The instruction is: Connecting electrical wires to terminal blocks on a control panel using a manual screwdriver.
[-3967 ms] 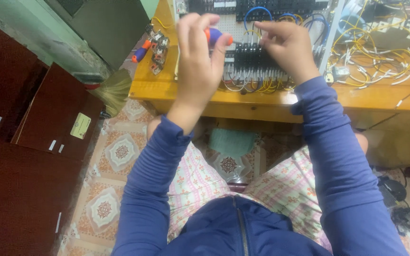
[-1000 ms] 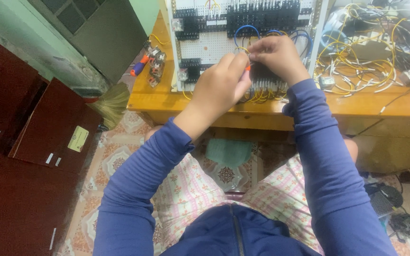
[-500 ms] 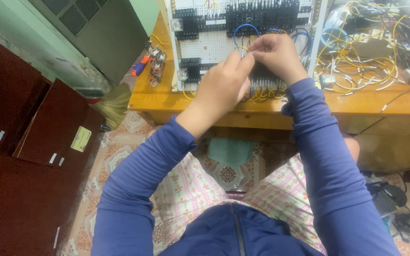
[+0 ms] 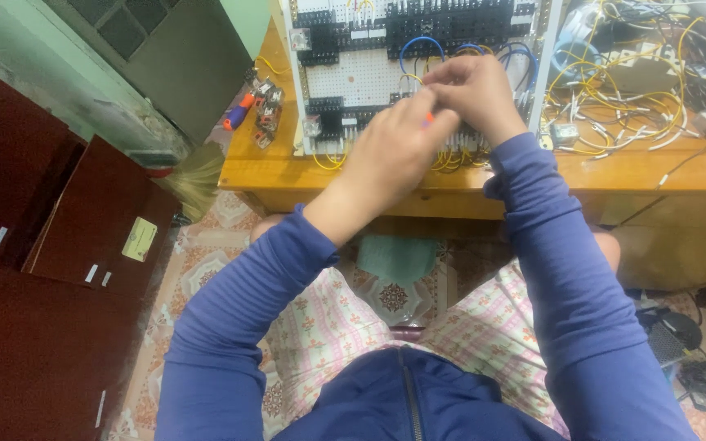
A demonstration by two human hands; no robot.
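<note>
Pinching a small orange tool (image 4: 427, 119) in left hand (image 4: 398, 151) | right hand (image 4: 474, 91) nipping wiring, steadying it | white panel (image 4: 369, 77) on desk (image 4: 614, 171)

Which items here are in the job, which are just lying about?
In hand:
left hand, closed on an orange-handled tool
right hand, fingers pinched at the wiring
white perforated panel with black relay blocks

Lying about:
orange and blue screwdriver
loose yellow wires
broom
</note>
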